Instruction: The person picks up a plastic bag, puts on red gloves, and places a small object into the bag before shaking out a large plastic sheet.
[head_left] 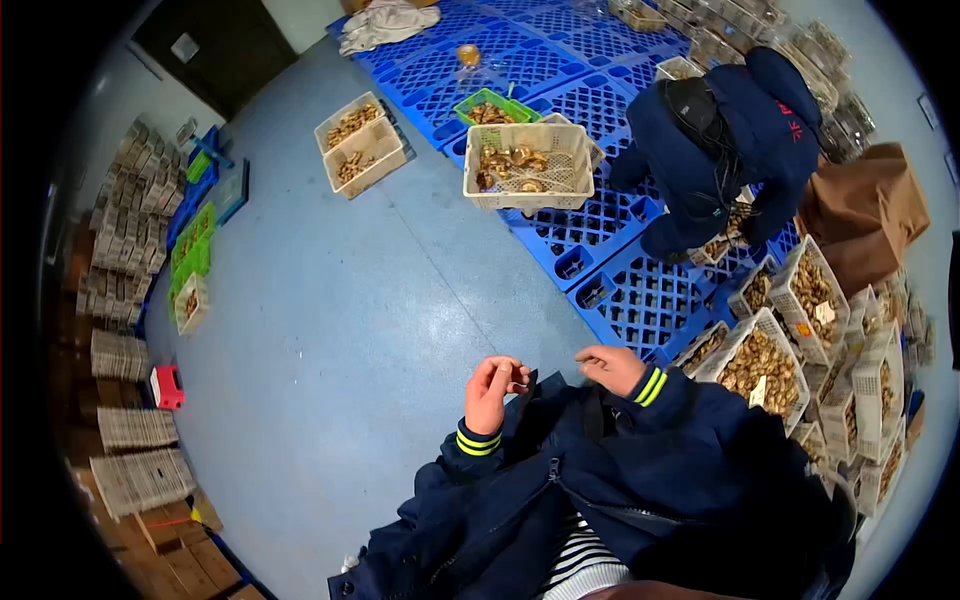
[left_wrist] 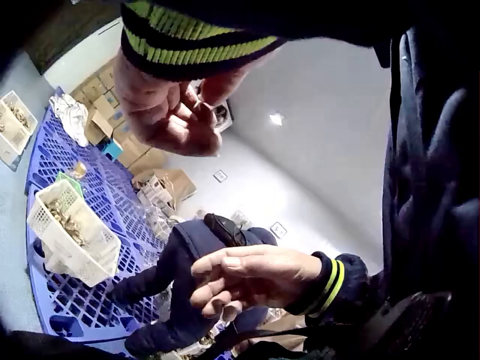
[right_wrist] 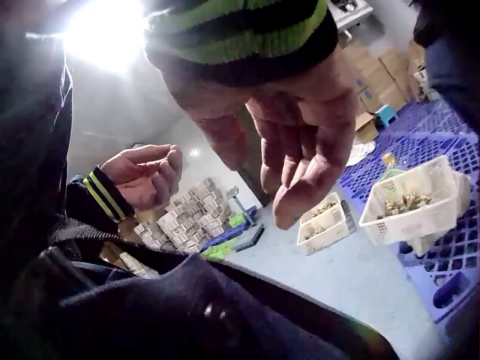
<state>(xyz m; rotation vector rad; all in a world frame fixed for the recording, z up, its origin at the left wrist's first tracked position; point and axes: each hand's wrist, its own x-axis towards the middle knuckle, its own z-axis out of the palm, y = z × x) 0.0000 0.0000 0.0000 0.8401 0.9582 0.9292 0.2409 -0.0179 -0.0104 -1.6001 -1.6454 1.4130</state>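
Note:
In the head view my left hand [head_left: 487, 393] is raised in front of the dark jacket [head_left: 600, 470], its fingers loosely bent and the thumb near the index fingertip. The left wrist view shows the same hand [left_wrist: 176, 109] from close by, with no clear object in it. My right hand [head_left: 615, 370] hovers a short way to the right, apart from the left. Its fingers [right_wrist: 315, 161] hang relaxed and bent in the right wrist view, holding nothing. Both hands are over the jacket's front, near its open zipper [head_left: 555, 468].
A white crate of mushrooms [head_left: 528, 198] stands on blue pallets [head_left: 640, 290]. Another person [head_left: 720, 150] bends over crates at right. Full mushroom crates [head_left: 765, 320] are stacked close on my right. Two crates [head_left: 385, 160] sit on the floor; stacked trays [head_left: 130, 220] line the left wall.

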